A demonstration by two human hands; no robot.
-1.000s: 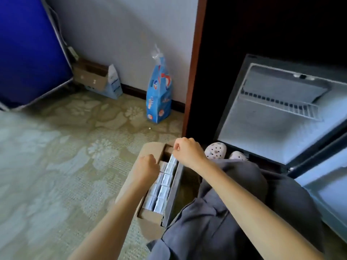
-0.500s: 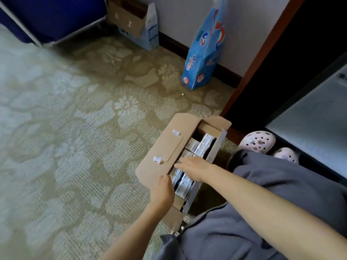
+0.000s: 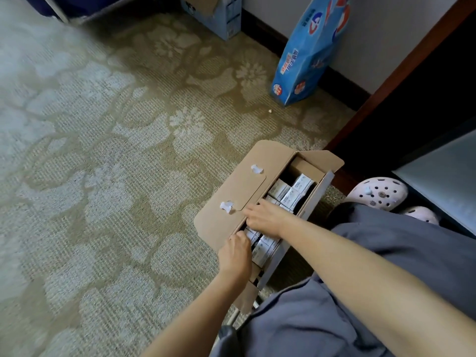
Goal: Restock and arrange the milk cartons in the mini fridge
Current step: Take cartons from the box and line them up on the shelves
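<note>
You're at the pick-up step. The milk cartons [image 3: 288, 191] sit packed in the cardboard box [image 3: 231, 191] on the carpet [image 3: 103, 176], at 5 o'clock from centre. Your right hand [image 3: 265, 217] lies flat-fingered on them, its grip holding nothing. Your left hand [image 3: 235, 253] curls by the flap edge; I cannot tell on what. Next, pinch one carton free and carry it to the mini fridge [image 3: 443, 176] at 3 o'clock.

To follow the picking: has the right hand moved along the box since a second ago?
Yes. The right hand went from the far end of the cardboard box to its middle.
</note>
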